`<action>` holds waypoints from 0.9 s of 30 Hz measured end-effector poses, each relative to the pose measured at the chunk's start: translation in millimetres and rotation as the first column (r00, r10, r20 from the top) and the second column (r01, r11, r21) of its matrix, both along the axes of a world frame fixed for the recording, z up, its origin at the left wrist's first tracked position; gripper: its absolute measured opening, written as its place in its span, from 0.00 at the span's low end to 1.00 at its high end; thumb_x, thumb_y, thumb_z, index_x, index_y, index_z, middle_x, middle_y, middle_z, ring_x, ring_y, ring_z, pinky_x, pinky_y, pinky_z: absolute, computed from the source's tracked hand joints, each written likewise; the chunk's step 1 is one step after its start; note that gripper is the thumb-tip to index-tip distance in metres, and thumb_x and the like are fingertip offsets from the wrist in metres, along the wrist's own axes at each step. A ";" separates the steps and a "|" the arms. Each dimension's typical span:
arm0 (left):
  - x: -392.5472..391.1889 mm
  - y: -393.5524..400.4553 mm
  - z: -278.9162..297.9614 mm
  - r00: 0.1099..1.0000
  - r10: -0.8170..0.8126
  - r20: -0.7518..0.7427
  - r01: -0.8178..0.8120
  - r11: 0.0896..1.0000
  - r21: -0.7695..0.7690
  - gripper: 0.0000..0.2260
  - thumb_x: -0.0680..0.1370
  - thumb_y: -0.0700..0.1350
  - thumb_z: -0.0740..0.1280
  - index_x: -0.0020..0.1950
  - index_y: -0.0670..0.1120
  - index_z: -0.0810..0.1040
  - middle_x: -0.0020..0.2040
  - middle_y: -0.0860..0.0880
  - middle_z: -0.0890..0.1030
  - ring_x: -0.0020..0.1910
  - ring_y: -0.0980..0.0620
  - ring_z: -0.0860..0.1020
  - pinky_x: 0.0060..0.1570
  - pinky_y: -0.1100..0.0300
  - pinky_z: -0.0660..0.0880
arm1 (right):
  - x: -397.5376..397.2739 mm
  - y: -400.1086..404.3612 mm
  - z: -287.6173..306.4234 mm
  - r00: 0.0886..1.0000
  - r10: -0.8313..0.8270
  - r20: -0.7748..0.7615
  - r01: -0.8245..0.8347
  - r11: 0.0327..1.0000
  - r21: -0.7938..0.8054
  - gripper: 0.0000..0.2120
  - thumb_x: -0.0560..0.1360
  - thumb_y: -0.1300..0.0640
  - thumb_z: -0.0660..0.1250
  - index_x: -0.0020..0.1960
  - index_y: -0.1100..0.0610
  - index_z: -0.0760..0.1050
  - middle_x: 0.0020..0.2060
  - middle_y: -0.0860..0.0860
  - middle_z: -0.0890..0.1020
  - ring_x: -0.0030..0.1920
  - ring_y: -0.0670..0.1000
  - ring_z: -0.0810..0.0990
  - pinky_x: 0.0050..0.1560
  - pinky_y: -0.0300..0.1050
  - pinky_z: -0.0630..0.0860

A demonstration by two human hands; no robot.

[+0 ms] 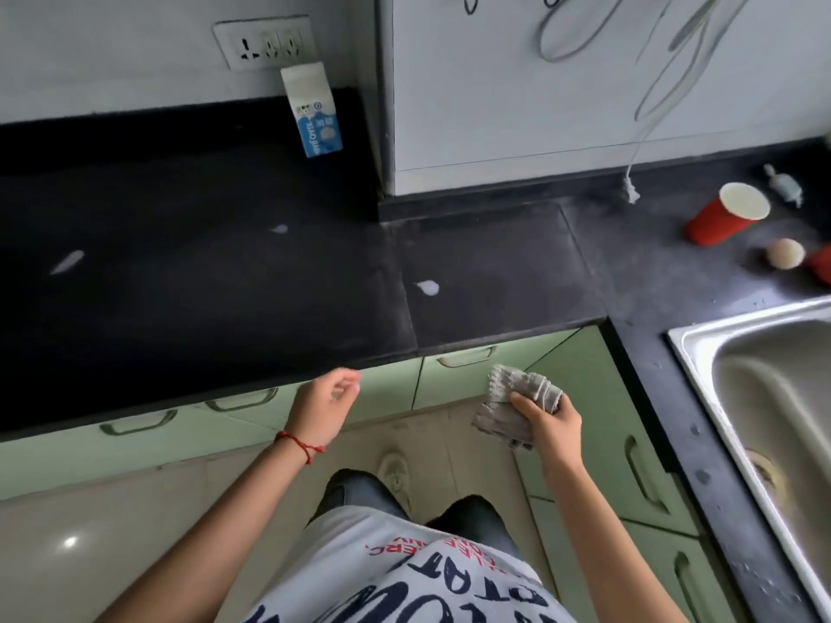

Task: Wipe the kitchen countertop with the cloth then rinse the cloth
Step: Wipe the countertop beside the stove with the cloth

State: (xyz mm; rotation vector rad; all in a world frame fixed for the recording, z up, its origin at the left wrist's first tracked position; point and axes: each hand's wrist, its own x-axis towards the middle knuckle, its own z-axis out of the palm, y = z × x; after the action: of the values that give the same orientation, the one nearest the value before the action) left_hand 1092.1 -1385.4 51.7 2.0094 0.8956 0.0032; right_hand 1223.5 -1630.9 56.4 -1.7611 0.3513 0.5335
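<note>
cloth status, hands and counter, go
Right hand gripping cloth, off the countertop. Left hand empty. Three white spills unwiped. Path clear.

Sink [764, 379] cut off by right edge, only its left part shows. Red item [820, 263] at right edge mostly out of frame, can't identify. Small pale object [784, 184] upper right too blurry to name. Carton [314, 112] print unreadable. Cloth [517, 404] partly covered by right hand [546, 418].

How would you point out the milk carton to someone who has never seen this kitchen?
Look along the black countertop to its back wall, just under the white wall socket. The milk carton stands there, the only blue and white box, far from the red cup.
</note>
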 end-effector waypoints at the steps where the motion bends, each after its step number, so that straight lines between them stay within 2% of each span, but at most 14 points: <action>1: 8.7 5.9 2.5 0.999 0.003 0.046 -0.006 0.999 0.049 0.08 0.75 0.37 0.65 0.51 0.39 0.81 0.45 0.44 0.83 0.44 0.50 0.79 0.47 0.62 0.72 | 11.3 10.7 6.4 1.000 0.028 0.012 -0.028 0.999 0.017 0.11 0.68 0.62 0.72 0.49 0.58 0.76 0.41 0.52 0.82 0.39 0.50 0.80 0.36 0.38 0.76; 3: 23.4 17.3 2.9 0.994 -0.002 0.110 -0.015 0.989 0.150 0.08 0.75 0.35 0.64 0.51 0.38 0.81 0.46 0.41 0.83 0.45 0.46 0.80 0.45 0.59 0.75 | 34.8 33.1 16.3 0.997 0.072 0.035 -0.074 0.996 0.045 0.10 0.68 0.62 0.72 0.48 0.58 0.75 0.40 0.51 0.81 0.38 0.49 0.80 0.33 0.33 0.76; 7: 47.3 32.0 -4.6 0.995 -0.030 0.096 -0.005 0.938 0.346 0.11 0.74 0.38 0.64 0.54 0.38 0.80 0.52 0.39 0.81 0.53 0.41 0.78 0.54 0.49 0.75 | 82.4 80.1 23.1 0.982 0.159 0.104 -0.166 0.984 0.067 0.11 0.68 0.62 0.72 0.48 0.58 0.74 0.41 0.52 0.80 0.39 0.48 0.79 0.35 0.32 0.76; 10: 60.4 37.8 -16.9 0.998 -0.053 -0.037 0.064 0.886 0.460 0.17 0.72 0.44 0.63 0.58 0.40 0.78 0.60 0.38 0.78 0.61 0.37 0.75 0.56 0.42 0.73 | 108.3 109.7 19.8 0.959 0.259 0.118 -0.263 0.964 0.022 0.15 0.69 0.60 0.72 0.52 0.58 0.71 0.44 0.52 0.78 0.43 0.50 0.79 0.40 0.36 0.77; 12: 63.9 40.7 -25.3 0.984 -0.046 -0.173 0.127 0.860 0.495 0.20 0.72 0.48 0.62 0.61 0.41 0.76 0.65 0.39 0.75 0.65 0.38 0.72 0.60 0.40 0.70 | 120.6 123.4 14.6 0.917 0.386 0.105 -0.374 0.921 -0.112 0.23 0.70 0.58 0.71 0.61 0.57 0.67 0.49 0.52 0.76 0.50 0.54 0.77 0.48 0.43 0.75; 14: 62.5 41.6 -31.6 0.961 -0.046 -0.272 0.186 0.835 0.518 0.22 0.74 0.52 0.57 0.63 0.43 0.74 0.67 0.41 0.74 0.66 0.40 0.72 0.61 0.39 0.69 | 125.9 127.3 8.8 0.824 0.556 0.110 -0.490 0.796 -0.356 0.30 0.71 0.56 0.69 0.69 0.55 0.60 0.56 0.55 0.73 0.56 0.57 0.75 0.51 0.48 0.72; 15: 61.3 41.8 -34.1 0.954 -0.051 -0.296 0.209 0.820 0.534 0.23 0.74 0.53 0.55 0.64 0.44 0.74 0.67 0.42 0.74 0.66 0.41 0.73 0.60 0.40 0.70 | 126.6 125.5 6.2 0.759 0.629 0.169 -0.483 0.717 -0.502 0.31 0.72 0.55 0.68 0.71 0.54 0.58 0.61 0.57 0.71 0.60 0.60 0.73 0.52 0.50 0.72; 17: 59.4 42.3 -36.6 0.948 -0.061 -0.312 0.231 0.806 0.545 0.23 0.74 0.53 0.54 0.64 0.45 0.73 0.67 0.43 0.74 0.66 0.41 0.73 0.61 0.41 0.70 | 126.5 116.5 -1.0 0.535 0.767 0.354 -0.361 0.587 -0.725 0.30 0.71 0.53 0.66 0.71 0.54 0.61 0.69 0.61 0.66 0.66 0.63 0.67 0.59 0.57 0.70; 19: 58.7 42.4 -38.4 0.950 -0.065 -0.306 0.230 0.807 0.543 0.23 0.74 0.53 0.54 0.65 0.45 0.72 0.68 0.43 0.74 0.67 0.43 0.71 0.63 0.42 0.69 | 128.4 106.9 -12.2 0.305 0.856 0.417 -0.325 0.505 -0.799 0.26 0.73 0.46 0.61 0.69 0.52 0.64 0.71 0.61 0.64 0.70 0.61 0.61 0.66 0.58 0.65; 21: 59.1 42.7 -40.9 0.955 -0.050 -0.292 0.211 0.807 0.552 0.23 0.75 0.53 0.55 0.66 0.46 0.71 0.68 0.44 0.73 0.69 0.45 0.67 0.64 0.42 0.68 | 129.8 102.6 -23.5 0.172 0.933 0.315 -0.411 0.359 -0.838 0.27 0.75 0.37 0.53 0.69 0.50 0.64 0.72 0.59 0.64 0.72 0.59 0.55 0.69 0.57 0.61; 22: 58.9 41.8 -42.4 0.955 -0.046 -0.294 0.210 0.804 0.556 0.23 0.75 0.53 0.55 0.67 0.46 0.70 0.69 0.44 0.72 0.70 0.47 0.64 0.65 0.43 0.67 | 128.6 101.7 -28.3 0.143 0.953 0.266 -0.439 0.302 -0.846 0.30 0.75 0.34 0.48 0.70 0.50 0.62 0.73 0.59 0.64 0.72 0.59 0.53 0.70 0.60 0.61; 24: 58.1 40.4 -45.9 0.948 -0.034 -0.317 0.214 0.805 0.553 0.23 0.75 0.53 0.54 0.68 0.47 0.69 0.70 0.45 0.71 0.70 0.49 0.61 0.66 0.43 0.66 | 127.7 105.8 -36.6 0.123 0.965 0.230 -0.461 0.261 -0.848 0.33 0.75 0.33 0.44 0.71 0.52 0.59 0.72 0.60 0.64 0.72 0.60 0.52 0.69 0.63 0.62; 27: 58.2 40.6 -48.4 0.941 -0.028 -0.338 0.225 0.797 0.560 0.23 0.76 0.53 0.54 0.69 0.48 0.67 0.71 0.45 0.70 0.70 0.47 0.65 0.66 0.44 0.65 | 127.8 129.3 -37.1 0.171 0.957 0.233 -0.477 0.287 -0.831 0.32 0.74 0.35 0.50 0.72 0.52 0.60 0.73 0.60 0.63 0.73 0.63 0.52 0.71 0.62 0.58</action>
State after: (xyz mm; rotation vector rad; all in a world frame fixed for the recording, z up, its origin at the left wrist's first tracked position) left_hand 1150.3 -1344.8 3.3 2.7182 1.0419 -0.1333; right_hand 1351.2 -1501.6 19.3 -2.5652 -1.2909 0.3540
